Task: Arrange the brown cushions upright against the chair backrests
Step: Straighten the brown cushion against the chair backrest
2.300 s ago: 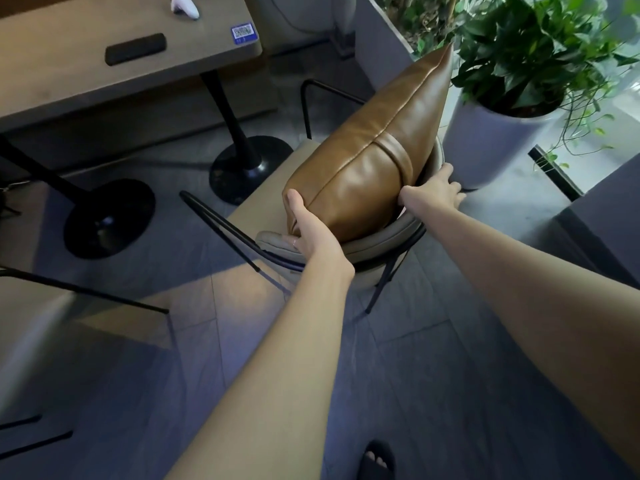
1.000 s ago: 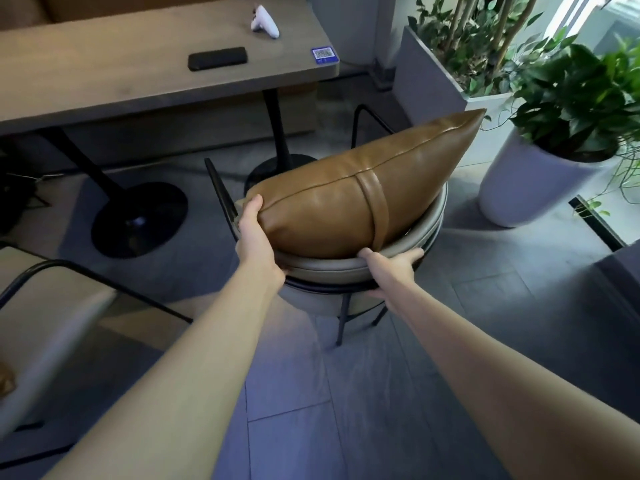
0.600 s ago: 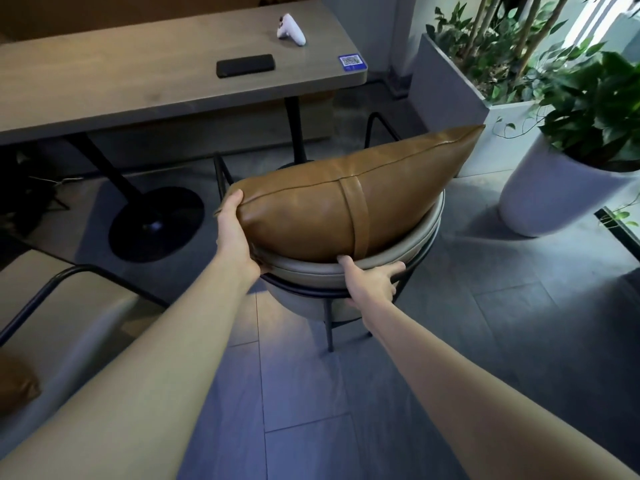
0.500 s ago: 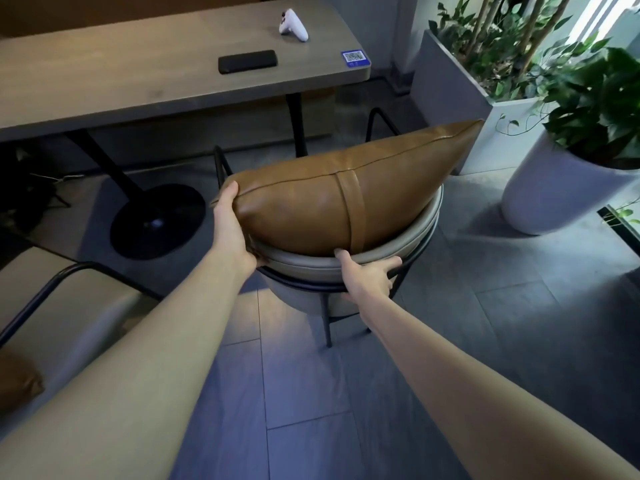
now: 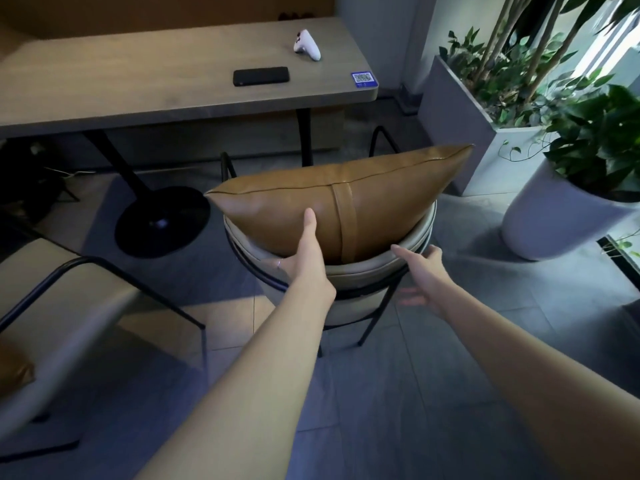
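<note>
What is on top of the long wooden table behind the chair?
On the long wooden table lie a flat black phone-like slab, a white handheld controller and a blue square QR sticker near its right corner. The table's left end runs out of view.

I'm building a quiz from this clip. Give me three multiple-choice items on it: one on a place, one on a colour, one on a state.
1. Where is the black phone?
A. on the table
B. on the floor
C. on the chair

2. What colour is the game controller?
A. red
B. white
C. green

3. How is the right hand?
A. closed on the cushion
B. open, holding nothing
C. holding the phone

Key: 1 A, the phone lies on the table. 2 B, the controller is white. 3 B, the right hand is spread by the chair, off the cushion.
</note>
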